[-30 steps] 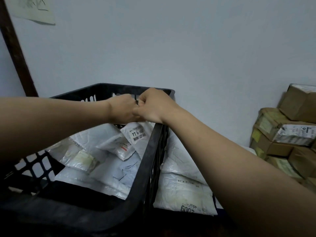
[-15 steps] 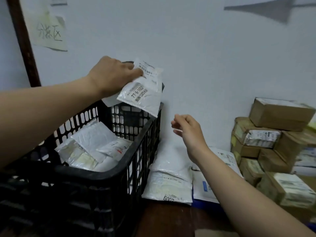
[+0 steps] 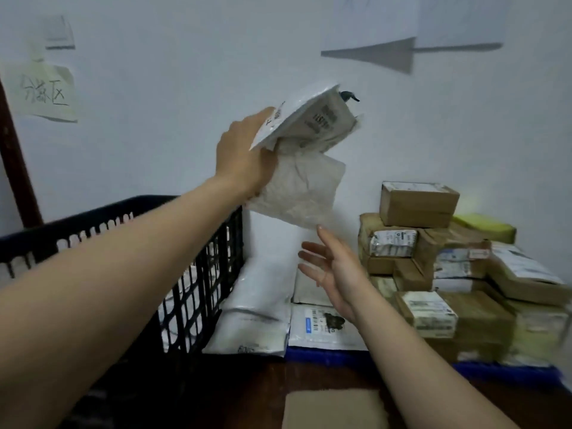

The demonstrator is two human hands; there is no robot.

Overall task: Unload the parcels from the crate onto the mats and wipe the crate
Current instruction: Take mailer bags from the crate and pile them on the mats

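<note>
Parcels in left fingers, above right hand

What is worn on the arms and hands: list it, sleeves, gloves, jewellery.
Nothing shows. The left hand and right hand are bare: no gloves, rings, watch or bracelet. The left forearm and right forearm are bare to the frame edge, no sleeve in view.

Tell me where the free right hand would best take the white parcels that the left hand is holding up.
Probably the lower parcel, at its bottom right corner, coming from below and from the right. That soft bag hangs loose there, just above the open right hand, while the left hand grips and covers its left edge.
</note>
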